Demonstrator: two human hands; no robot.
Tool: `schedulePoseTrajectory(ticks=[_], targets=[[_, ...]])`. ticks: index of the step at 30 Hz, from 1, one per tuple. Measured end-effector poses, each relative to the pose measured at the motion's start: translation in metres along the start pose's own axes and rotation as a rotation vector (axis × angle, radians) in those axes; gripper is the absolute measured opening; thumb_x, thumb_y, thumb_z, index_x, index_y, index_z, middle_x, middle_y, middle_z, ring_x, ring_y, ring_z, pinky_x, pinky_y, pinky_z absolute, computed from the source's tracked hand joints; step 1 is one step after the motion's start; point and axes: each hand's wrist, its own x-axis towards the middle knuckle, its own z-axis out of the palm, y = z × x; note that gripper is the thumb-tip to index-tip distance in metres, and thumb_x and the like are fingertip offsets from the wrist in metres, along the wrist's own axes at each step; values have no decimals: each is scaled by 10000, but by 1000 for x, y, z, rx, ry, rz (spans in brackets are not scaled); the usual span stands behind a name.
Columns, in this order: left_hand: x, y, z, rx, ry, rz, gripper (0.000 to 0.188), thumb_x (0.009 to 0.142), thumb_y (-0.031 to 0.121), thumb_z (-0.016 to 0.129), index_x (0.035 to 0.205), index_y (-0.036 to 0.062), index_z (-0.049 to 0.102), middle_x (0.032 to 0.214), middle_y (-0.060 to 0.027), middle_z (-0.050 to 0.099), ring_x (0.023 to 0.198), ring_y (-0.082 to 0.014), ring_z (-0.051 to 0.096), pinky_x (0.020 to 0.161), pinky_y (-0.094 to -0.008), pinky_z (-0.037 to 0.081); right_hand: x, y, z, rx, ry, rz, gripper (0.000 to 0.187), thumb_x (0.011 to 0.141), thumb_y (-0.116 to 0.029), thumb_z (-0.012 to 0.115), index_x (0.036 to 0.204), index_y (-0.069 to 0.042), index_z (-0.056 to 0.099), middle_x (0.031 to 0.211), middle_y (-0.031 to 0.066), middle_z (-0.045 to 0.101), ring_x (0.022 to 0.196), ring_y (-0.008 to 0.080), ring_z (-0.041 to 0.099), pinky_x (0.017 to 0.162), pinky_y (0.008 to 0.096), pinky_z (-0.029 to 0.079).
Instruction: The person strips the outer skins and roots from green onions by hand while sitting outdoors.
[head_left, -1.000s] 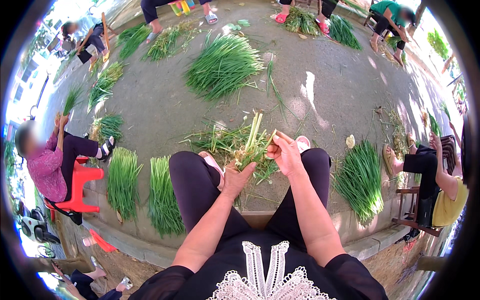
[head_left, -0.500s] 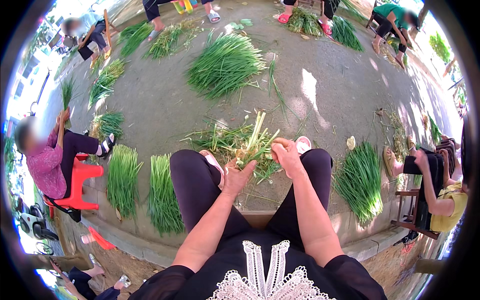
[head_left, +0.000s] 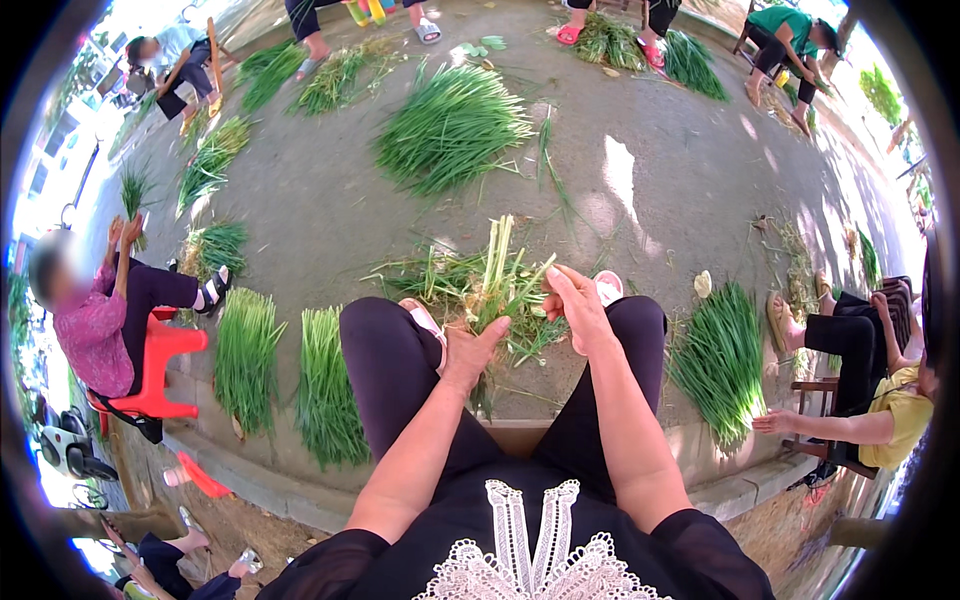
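Bunch: green stalks, pale ends pointing away from you, held between your knees.
Left hand: closed round the bunch, thumb across its near side.
Right hand: fingers bent at the tip of one slanting stalk; whether it is pinched or merely touched, you cannot tell.
Litter: loose stalks and straw, below and beyond the bunch.
Sheaves: two left, one right; larger heap, far. A co-worker's hand reaches close to the right sheaf's pale end.
Risk, judged: a slack left grip could shed stalks into the litter; a hard tug might snap one.
Hidden: most left fingers, behind the bunch; its lower part, unclear against the litter; far co-workers, cut by the upper edge.
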Motion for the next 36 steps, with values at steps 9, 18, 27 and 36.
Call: schedulePoseTrajectory(ticks=[9,18,27,36], targets=[[-1,0,2,-147,-85,-116,153,814,200,640,836,57,590,658,5,564,454,-47,418,385,-194,290,9,18,-7,-206,-13,-127,367,900,-304,491,640,-45,508,515,-10,465,447,69,426,418,230,340],[3,-1,-10,-302,-173,-184,210,839,226,603,731,74,505,587,3,491,396,-64,370,374,-205,273,16,2,-25,205,278,-191,159,880,-193,540,894,-40,582,639,12,540,471,77,476,425,211,380],[-3,7,-9,-242,-495,-327,188,850,231,581,823,74,482,573,5,458,386,-63,342,369,-203,266,2,-1,-6,-49,-107,-76,343,831,-291,629,1006,3,605,600,-11,518,495,59,441,446,215,348],[1,-2,-5,-39,-363,-314,225,850,271,593,854,66,499,594,-12,482,395,-63,355,369,-195,274,1,4,-10,-421,-217,16,318,851,-279,584,656,-31,545,539,-36,414,505,57,362,442,259,288]])
